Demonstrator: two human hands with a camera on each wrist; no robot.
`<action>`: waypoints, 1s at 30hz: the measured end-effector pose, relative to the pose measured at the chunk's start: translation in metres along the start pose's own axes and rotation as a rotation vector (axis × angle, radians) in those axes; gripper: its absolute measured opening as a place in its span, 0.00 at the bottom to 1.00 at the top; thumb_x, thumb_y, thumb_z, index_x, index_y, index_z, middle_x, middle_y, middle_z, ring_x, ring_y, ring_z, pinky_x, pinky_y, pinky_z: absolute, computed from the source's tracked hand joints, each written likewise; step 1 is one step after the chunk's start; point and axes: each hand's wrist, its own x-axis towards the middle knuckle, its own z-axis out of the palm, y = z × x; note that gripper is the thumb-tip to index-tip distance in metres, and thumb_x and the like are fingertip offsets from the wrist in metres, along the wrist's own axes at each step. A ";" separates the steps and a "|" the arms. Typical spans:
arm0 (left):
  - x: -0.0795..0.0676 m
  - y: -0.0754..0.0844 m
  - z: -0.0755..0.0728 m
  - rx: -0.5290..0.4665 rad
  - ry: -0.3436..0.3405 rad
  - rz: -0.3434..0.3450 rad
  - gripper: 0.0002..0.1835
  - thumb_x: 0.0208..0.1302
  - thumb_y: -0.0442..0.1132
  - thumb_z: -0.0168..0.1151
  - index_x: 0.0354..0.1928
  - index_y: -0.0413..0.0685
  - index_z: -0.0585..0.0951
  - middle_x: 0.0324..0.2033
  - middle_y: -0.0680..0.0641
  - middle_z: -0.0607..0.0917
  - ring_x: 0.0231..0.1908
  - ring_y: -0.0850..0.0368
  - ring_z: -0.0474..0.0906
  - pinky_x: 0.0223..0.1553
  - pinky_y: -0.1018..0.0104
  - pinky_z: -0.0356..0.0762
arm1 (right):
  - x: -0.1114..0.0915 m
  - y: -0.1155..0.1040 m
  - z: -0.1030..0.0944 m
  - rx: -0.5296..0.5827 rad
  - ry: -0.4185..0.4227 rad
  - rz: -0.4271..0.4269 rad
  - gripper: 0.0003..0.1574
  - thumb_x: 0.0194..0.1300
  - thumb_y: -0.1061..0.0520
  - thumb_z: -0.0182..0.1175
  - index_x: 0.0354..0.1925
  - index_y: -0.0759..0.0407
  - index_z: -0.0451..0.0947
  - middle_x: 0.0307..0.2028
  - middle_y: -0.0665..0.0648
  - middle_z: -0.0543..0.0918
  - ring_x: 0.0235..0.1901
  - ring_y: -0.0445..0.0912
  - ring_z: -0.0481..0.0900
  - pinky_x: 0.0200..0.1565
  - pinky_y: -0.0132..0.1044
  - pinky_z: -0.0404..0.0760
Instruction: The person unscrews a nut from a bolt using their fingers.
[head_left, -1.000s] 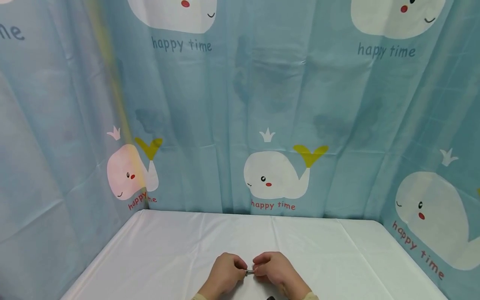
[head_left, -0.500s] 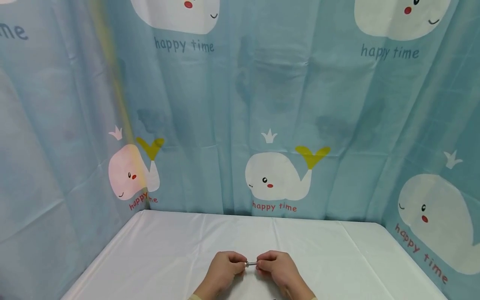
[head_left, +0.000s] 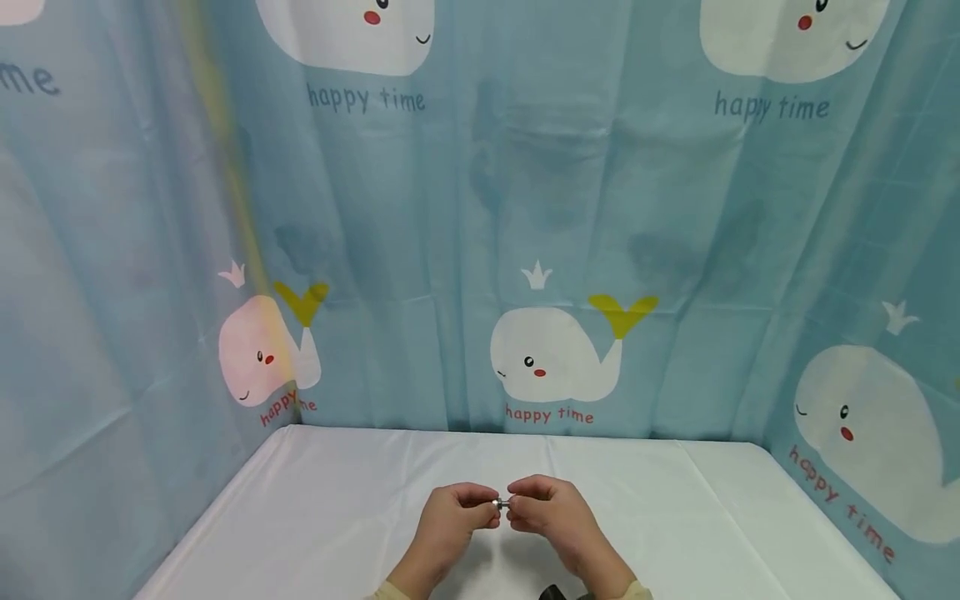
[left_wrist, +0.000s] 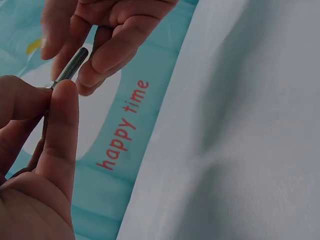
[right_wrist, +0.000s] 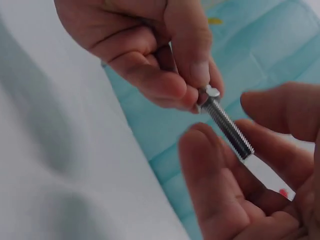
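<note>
Right wrist view — left hand [head_left: 446, 521], the nearer, pinches the bolt [right_wrist: 230, 127] by its hex end, shaft running in between parted thumb and fingers of the right hand [head_left: 553, 510] — above the table [head_left: 645, 483], short of its far edge.

Inspector: How are the arms set?

Clerk: The left forearm [head_left: 418, 568] and right forearm [head_left: 602, 570] are angled inward over the desk [head_left: 322, 508], pointed toward its far edge.

Inspector: And the left hand [head_left: 450, 518]?

Clerk: It is raised clear of the surface, about midway between the side edges; its thumb and fingers [head_left: 474, 491] are drawn into a pinch.

Inspector: The right hand [head_left: 553, 510]?

Clerk: It is held near, facing the left; its fingers are loosely curved, with the thumb parted from them.
</note>
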 end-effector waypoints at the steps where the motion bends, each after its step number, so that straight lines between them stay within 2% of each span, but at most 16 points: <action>1: -0.001 0.001 0.001 -0.003 0.004 0.002 0.09 0.59 0.28 0.67 0.41 0.31 0.85 0.33 0.40 0.86 0.31 0.52 0.85 0.39 0.62 0.85 | -0.001 -0.004 0.000 -0.004 -0.020 -0.006 0.18 0.67 0.58 0.65 0.49 0.70 0.81 0.39 0.62 0.85 0.37 0.51 0.85 0.43 0.45 0.86; 4: -0.002 0.006 0.004 0.003 0.014 0.006 0.09 0.59 0.28 0.67 0.41 0.31 0.85 0.32 0.42 0.86 0.32 0.52 0.85 0.39 0.61 0.85 | -0.005 -0.013 0.000 -0.024 -0.052 -0.019 0.19 0.68 0.54 0.65 0.49 0.70 0.81 0.37 0.62 0.85 0.36 0.52 0.85 0.41 0.45 0.86; 9: -0.003 0.012 0.012 0.025 0.010 0.027 0.07 0.58 0.28 0.66 0.39 0.36 0.86 0.30 0.44 0.87 0.31 0.52 0.85 0.39 0.61 0.85 | -0.008 -0.020 -0.002 -0.052 -0.054 -0.030 0.17 0.69 0.55 0.64 0.46 0.69 0.82 0.35 0.60 0.85 0.34 0.51 0.85 0.39 0.44 0.87; 14: -0.009 0.010 0.020 0.034 0.018 0.035 0.07 0.58 0.28 0.66 0.39 0.38 0.87 0.30 0.45 0.87 0.31 0.52 0.85 0.38 0.61 0.85 | -0.011 -0.017 0.000 -0.057 -0.048 0.007 0.16 0.68 0.54 0.65 0.43 0.68 0.83 0.34 0.60 0.85 0.32 0.51 0.85 0.37 0.43 0.87; 19: -0.014 0.005 0.020 0.036 0.031 0.021 0.06 0.58 0.29 0.66 0.38 0.38 0.87 0.28 0.45 0.87 0.30 0.52 0.85 0.38 0.61 0.85 | -0.014 -0.011 0.001 -0.070 -0.042 0.054 0.15 0.67 0.54 0.66 0.42 0.66 0.83 0.34 0.60 0.86 0.29 0.50 0.84 0.35 0.42 0.87; 27: -0.012 0.006 0.021 0.029 0.043 0.046 0.07 0.57 0.29 0.66 0.37 0.38 0.87 0.28 0.45 0.87 0.30 0.52 0.85 0.36 0.62 0.84 | -0.013 -0.012 0.003 -0.049 -0.041 0.021 0.14 0.67 0.56 0.66 0.42 0.67 0.83 0.35 0.60 0.86 0.28 0.49 0.83 0.34 0.40 0.86; 30: -0.010 0.009 0.023 0.022 0.055 0.049 0.06 0.58 0.30 0.67 0.37 0.38 0.87 0.29 0.45 0.87 0.30 0.52 0.85 0.36 0.62 0.84 | -0.009 -0.013 0.004 -0.033 -0.009 0.036 0.13 0.66 0.57 0.66 0.42 0.67 0.83 0.34 0.59 0.86 0.30 0.49 0.83 0.34 0.40 0.86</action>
